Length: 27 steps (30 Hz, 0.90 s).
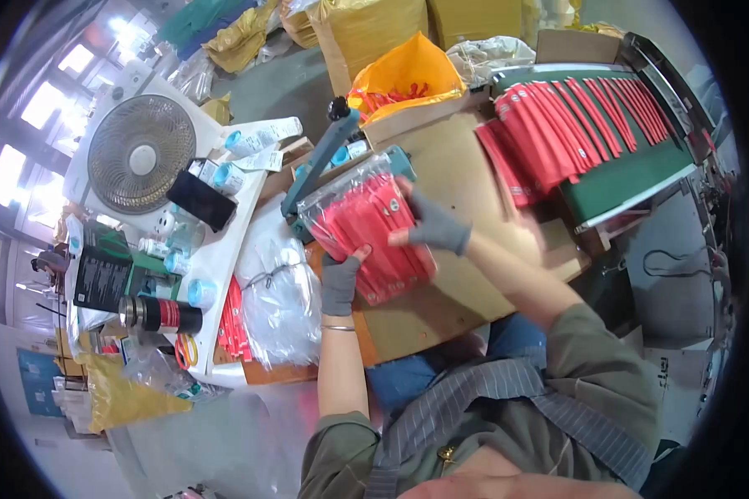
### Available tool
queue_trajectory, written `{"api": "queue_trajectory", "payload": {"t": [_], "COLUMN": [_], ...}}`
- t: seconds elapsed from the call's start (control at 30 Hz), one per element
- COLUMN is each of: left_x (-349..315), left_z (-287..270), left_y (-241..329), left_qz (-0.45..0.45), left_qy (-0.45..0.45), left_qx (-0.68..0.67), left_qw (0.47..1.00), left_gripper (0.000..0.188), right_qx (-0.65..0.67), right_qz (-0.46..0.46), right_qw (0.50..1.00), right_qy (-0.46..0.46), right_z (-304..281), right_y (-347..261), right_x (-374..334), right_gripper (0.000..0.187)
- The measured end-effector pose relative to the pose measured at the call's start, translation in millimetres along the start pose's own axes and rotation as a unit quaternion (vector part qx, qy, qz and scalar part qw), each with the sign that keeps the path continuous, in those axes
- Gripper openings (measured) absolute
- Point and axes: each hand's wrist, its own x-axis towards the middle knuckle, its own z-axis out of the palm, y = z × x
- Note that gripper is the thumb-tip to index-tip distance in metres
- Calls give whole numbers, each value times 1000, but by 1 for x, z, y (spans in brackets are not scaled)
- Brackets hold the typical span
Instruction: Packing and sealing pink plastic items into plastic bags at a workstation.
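Both my hands wear grey fingerless gloves. Between them is a stack of flat red pieces [383, 220] with small pale round marks, partly inside a clear plastic bag [329, 202]. My left hand [341, 279] grips the stack's near left side, thumb on top. My right hand [435, 224] clasps its right side, with fingers round the far edge and the thumb on the face. The stack is tilted above the brown tabletop [429, 324]. Just beyond it stands a grey-blue device with a long lever arm [312, 170] and a black knob.
On the right, a green conveyor belt [632, 185] carries overlapping red pieces [549, 133]. A yellow bag [408, 71] holding red scraps stands at the back. Clear bags [279, 291] lie left, beside a white shelf with a phone [200, 200], black flask [160, 315] and fan [141, 154].
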Motion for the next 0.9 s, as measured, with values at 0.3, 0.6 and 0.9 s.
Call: {"api": "queue_trajectory", "payload": {"t": [0.3, 0.6, 0.9], "left_x": [-93, -97, -87], "left_z": [5, 36, 55], "left_y": [-41, 74, 85], "left_qz": [-30, 174, 146], "left_qy": [14, 63, 91], "left_qx": [58, 74, 59], "left_qw": [998, 980, 983], "left_gripper": [50, 23, 16], "right_qx": [6, -42, -329], "right_qz": [-14, -72, -116], "right_qw": [996, 996, 937], "right_qy": [88, 24, -23], "right_z": [43, 40, 15], "right_y": [41, -72, -110], "right_x": [-93, -68, -60], "right_gripper": [64, 42, 36]}}
